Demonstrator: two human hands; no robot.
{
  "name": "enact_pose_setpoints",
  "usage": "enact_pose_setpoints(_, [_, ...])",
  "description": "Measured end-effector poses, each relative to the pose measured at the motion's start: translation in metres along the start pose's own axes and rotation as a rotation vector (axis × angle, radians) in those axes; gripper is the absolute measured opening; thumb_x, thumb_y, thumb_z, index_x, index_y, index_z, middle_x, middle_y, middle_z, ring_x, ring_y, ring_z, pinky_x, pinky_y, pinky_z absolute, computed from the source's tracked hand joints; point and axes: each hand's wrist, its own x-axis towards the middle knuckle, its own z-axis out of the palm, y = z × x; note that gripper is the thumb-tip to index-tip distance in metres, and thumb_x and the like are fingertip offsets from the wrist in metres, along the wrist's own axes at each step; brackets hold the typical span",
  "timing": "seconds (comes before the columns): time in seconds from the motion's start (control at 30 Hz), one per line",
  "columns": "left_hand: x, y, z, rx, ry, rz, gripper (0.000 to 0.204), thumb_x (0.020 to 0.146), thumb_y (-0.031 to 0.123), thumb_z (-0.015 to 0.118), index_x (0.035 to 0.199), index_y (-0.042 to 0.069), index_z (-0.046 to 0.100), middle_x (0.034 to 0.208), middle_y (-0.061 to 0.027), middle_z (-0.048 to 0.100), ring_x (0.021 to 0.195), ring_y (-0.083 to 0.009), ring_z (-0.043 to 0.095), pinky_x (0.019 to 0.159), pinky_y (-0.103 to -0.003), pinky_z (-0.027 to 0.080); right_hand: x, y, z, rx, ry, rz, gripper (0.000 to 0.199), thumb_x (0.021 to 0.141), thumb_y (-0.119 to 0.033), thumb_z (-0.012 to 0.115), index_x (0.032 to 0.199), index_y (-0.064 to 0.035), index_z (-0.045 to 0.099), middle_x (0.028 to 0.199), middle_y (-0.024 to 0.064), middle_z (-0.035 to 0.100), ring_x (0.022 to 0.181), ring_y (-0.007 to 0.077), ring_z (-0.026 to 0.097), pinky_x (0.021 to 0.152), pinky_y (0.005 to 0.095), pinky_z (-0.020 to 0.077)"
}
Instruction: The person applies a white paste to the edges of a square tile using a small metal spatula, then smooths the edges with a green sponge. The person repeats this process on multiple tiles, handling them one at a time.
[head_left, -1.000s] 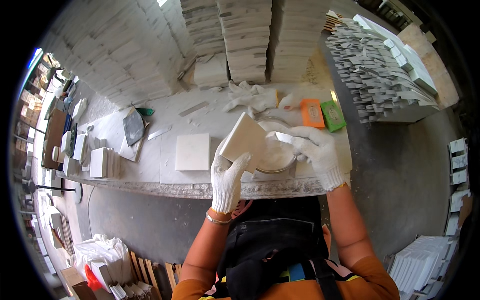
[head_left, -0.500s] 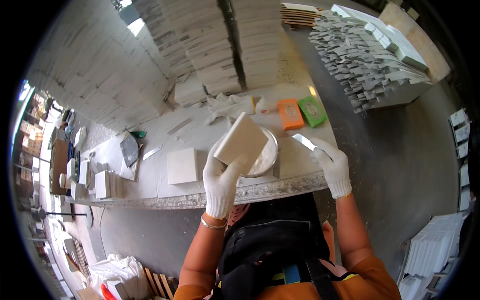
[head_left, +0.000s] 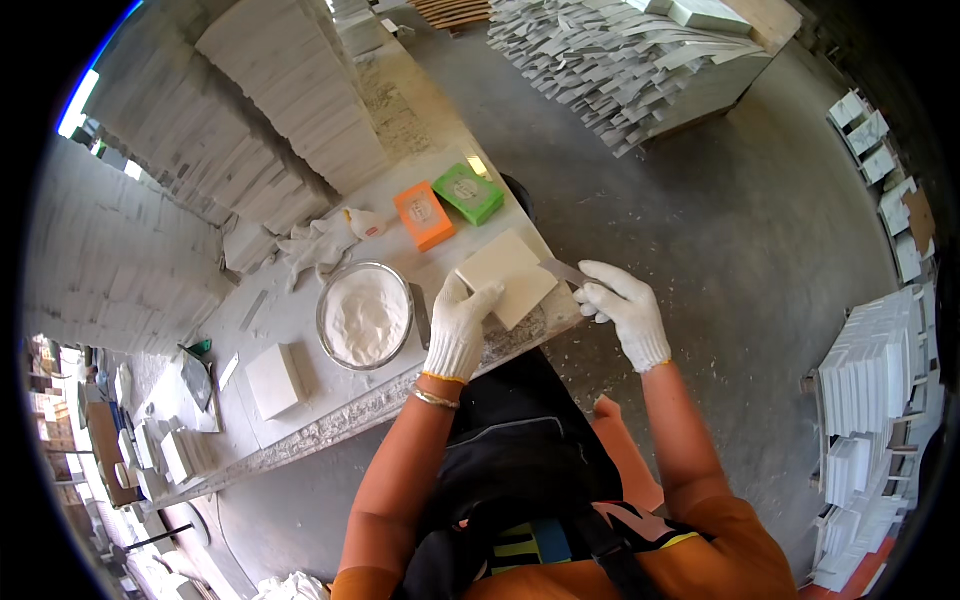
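Here we have white knitted gloves [head_left: 638, 325] on both hands [head_left: 458, 328], cuffs [head_left: 656, 367] edged yellow, a silvery bracelet [head_left: 435, 399] on the left, rusty-orange sleeves [head_left: 745, 550], and what looks to us like a black apron [head_left: 515, 460].

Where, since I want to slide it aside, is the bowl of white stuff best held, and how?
Probably grip the bowl by its left rim, from the left: it sits upright, its round lip is exposed there, and the left hand is close on the right.
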Motion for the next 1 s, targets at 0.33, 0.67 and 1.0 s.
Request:
enact_pose_setpoints(0.33, [-0.014,0.018,0.001,1.406,0.186,0.331,0.086,0.08,0.038,0.077,0.15,0.005,0.04,0.111,-0.0206,0.064,0.09,-0.0366,0.069,0.073,-0.044,0.056,0.024,0.022,0.005,-0.754,0.101,-0.475,0.02,0.091,-0.023,0.068,0.103,-0.0083,0.074,0.095,0.0102,0.074,0.083,0.0276,0.071,0.074,0.0352,0.0555])
enact_pose_setpoints(0.67, [-0.025,0.01,0.004,1.596,0.131,0.595,0.091,0.066,0.042,0.087,0.14,0.004,0.052,0.14,-0.0231,0.054,0.133,-0.0433,0.048,0.107,-0.054,0.042,0.041,0.01,0.008,-0.575,-0.068,-0.336,0.025,0.093,-0.016,0.068,0.116,-0.0078,0.073,0.101,0.0104,0.074,0.078,0.0206,0.067,0.072,0.0307,0.0545])
enact_pose_setpoints(1.0, [0.004,0.001,-0.007,1.472,-0.005,0.686,0.088,0.062,0.042,0.087,0.135,0.004,0.056,0.143,-0.0221,0.052,0.135,-0.0427,0.046,0.111,-0.055,0.036,0.057,0.017,0.016,-0.831,-0.079,-0.593,0.036,0.09,-0.012,0.066,0.125,-0.0186,0.071,0.103,0.0098,0.074,0.086,0.0304,0.07,0.073,0.0382,0.0566])
